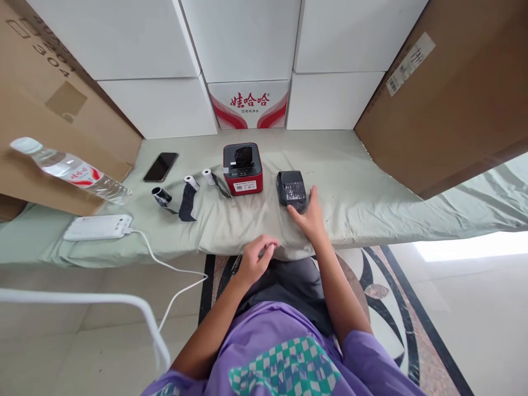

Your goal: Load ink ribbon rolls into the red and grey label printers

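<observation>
My right hand (310, 218) rests on the green cloth with its fingers against the front and right side of a small black printer (291, 190). My left hand (256, 257) hangs at the table's front edge, fingers curled, holding nothing that I can see. A red and black label printer (243, 169) stands left of the black one. Two white paper rolls (191, 182) (208, 175) with dark strips trailing from them lie further left, next to a small black roll (160, 195).
A black phone (160, 166) lies at the back left. A water bottle (70, 169) lies on its side above a white power bank (98, 227) with a white cable. Cardboard boxes (445, 93) and white cartons (247, 38) wall the back and sides.
</observation>
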Motion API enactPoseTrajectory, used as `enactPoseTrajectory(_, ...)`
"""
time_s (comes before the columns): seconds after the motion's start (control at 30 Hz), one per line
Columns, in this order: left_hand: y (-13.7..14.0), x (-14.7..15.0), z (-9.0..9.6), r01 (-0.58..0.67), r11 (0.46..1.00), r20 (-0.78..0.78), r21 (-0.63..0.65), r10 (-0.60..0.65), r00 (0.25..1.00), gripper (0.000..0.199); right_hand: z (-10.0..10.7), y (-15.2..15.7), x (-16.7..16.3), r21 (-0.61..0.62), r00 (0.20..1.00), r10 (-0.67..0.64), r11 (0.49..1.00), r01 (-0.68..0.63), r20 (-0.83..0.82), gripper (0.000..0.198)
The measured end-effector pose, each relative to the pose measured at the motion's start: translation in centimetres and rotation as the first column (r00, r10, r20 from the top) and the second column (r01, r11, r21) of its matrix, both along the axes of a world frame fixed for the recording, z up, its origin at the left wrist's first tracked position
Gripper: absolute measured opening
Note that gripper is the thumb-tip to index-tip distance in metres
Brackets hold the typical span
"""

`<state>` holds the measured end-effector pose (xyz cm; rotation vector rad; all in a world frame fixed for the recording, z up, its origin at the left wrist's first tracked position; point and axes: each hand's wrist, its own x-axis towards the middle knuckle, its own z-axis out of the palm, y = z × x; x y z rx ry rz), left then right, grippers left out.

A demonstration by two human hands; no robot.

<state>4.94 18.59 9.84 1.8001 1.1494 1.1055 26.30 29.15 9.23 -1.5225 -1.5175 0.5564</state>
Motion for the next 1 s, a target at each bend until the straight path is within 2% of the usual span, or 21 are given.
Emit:
enactPoseTrajectory(0.07,3.6,1.5,1.4,-0.101,0.995,-0.001,0.003,0.101,0.995,0.033,0.7,1.0,-1.1,-0.004,1.0,0.018,1.0,-0.018,0.006,0.122)
enactPoseTrajectory(0.13,7.6,3.3,1.9,-0.143,0.987,0.016,-0.079,0.145,0.989,0.05,1.2,1.9,-2.1,0.021,1.0,0.003,1.0,-0.003,-0.002,0.123)
enactPoseTrajectory(0.2,11.1,5.0,1.6,-0.152,0.97,0.012,-0.192,0.157,0.987,0.057,1.2,2.4,-2.7,0.04,0.999,-0.019,0.999,0.02,-0.028,0.12)
enactPoseTrajectory(0.3,14.0,6.5,0.6,-0.189,0.962,-0.001,-0.198,0.193,0.981,0.059,0.6,2.4,-2.7,0.032,0.994,-0.026,0.999,0.03,-0.104,0.113)
enactPoseTrajectory(0.43,14.3,6.8,0.2,-0.235,0.959,0.024,-0.155,0.242,0.97,0.055,0.2,2.3,-1.9,0.034,0.982,-0.001,0.999,0.008,-0.187,0.103)
enactPoseTrajectory(0.57,14.3,6.8,1.0,-0.286,0.952,-0.052,-0.11,0.281,0.958,0.05,0.5,2.3,-1.4,0.038,0.974,0.021,0.999,-0.013,-0.224,0.101)
enactPoseTrajectory(0.73,15.2,7.2,1.5,-0.406,0.913,-0.199,-0.049,0.389,0.9,0.04,1.0,2.3,-1.0,-0.026,0.973,0.02,0.999,-0.027,-0.23,0.101)
enactPoseTrajectory(1.0,15.3,6.8,1.1,-0.45,0.893,-0.255,-0.021,0.43,0.866,0.034,0.9,2.5,-1.3,-0.011,0.984,-0.024,1.0,0.023,-0.174,0.098)
